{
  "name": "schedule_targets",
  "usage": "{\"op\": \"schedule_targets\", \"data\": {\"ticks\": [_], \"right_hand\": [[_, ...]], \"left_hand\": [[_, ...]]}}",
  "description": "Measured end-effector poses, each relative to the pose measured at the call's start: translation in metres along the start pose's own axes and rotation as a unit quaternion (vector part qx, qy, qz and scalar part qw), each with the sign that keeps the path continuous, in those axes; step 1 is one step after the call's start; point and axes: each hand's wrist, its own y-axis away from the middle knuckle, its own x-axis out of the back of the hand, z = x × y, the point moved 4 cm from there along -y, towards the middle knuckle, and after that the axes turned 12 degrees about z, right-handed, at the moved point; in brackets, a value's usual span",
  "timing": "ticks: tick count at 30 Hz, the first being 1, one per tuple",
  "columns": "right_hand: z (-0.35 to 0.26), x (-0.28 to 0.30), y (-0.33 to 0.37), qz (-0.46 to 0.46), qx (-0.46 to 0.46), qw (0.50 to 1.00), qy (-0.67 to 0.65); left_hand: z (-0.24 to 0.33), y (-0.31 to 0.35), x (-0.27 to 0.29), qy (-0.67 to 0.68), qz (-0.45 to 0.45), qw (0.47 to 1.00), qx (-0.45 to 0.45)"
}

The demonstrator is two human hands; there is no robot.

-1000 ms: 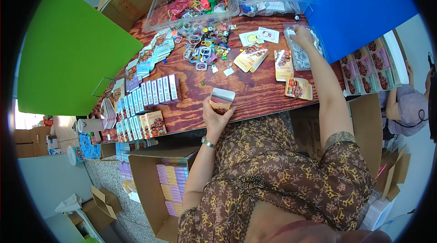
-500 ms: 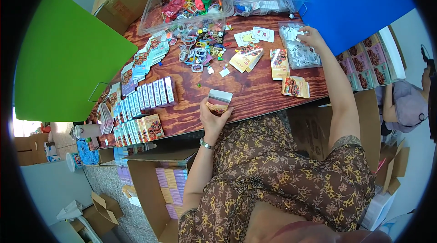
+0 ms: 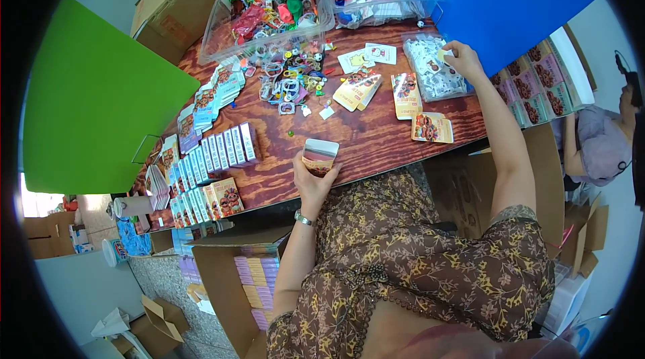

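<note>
Near the table's front edge, my left hand [image 3: 312, 185] grips a small carton [image 3: 316, 165], its top flap open toward me. My right hand [image 3: 465, 63] reaches out to the right, pinching a small pale piece [image 3: 445, 55], perhaps a packet or card. It is over the edge of a clear plastic bag [image 3: 433, 70] filled with little printed white pieces. Left of that bag lie flattened orange-and-cream cartons [image 3: 406, 98], [image 3: 431, 128] and a partly unfolded carton [image 3: 358, 90]. Two cartoon cards [image 3: 380, 54] lie behind them.
Rows of filled small boxes [image 3: 228, 147] stand at the left, beside stacked flat cartons [image 3: 218, 93]. Small trinkets [image 3: 289, 83] are heaped in front of clear bins [image 3: 269, 16]. Blue [image 3: 510, 3] and green [image 3: 101, 103] panels flank the table. Another person [image 3: 601, 147] is at the right.
My right hand has drawn back slightly to the right over the bag, and a pale piece now shows in its fingers. My left hand still holds the carton. The view has shifted a little.
</note>
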Motion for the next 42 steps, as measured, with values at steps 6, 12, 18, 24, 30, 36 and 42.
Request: {"op": "schedule_targets", "data": {"ticks": [6,12,18,24,30,36,42], "right_hand": [[0.018,-0.005,0.003,-0.029,0.004,0.998,-0.051],[0.01,-0.034,0.032,-0.144,0.118,0.982,0.012],[-0.003,-0.034,0.048,-0.09,0.2,0.962,0.163],[0.001,-0.025,0.041,-0.058,0.227,0.954,0.19],[-0.003,-0.009,0.035,-0.062,0.145,0.985,0.075],[0.013,0.001,0.023,-0.024,0.098,0.995,-0.012],[0.003,-0.001,0.03,-0.004,0.093,0.993,-0.069]], "left_hand": [[0.006,-0.002,0.0,-0.021,0.004,1.0,-0.013],[0.005,-0.002,0.0,-0.009,0.0,1.0,-0.007],[0.005,0.0,0.0,-0.012,-0.005,1.0,-0.009],[0.004,-0.001,-0.002,-0.006,-0.004,1.0,-0.015],[0.004,-0.001,0.0,-0.026,0.001,1.0,-0.016],[0.009,-0.007,-0.001,-0.01,-0.017,1.0,0.002],[0.024,-0.004,-0.001,-0.019,0.011,1.0,-0.008]]}}
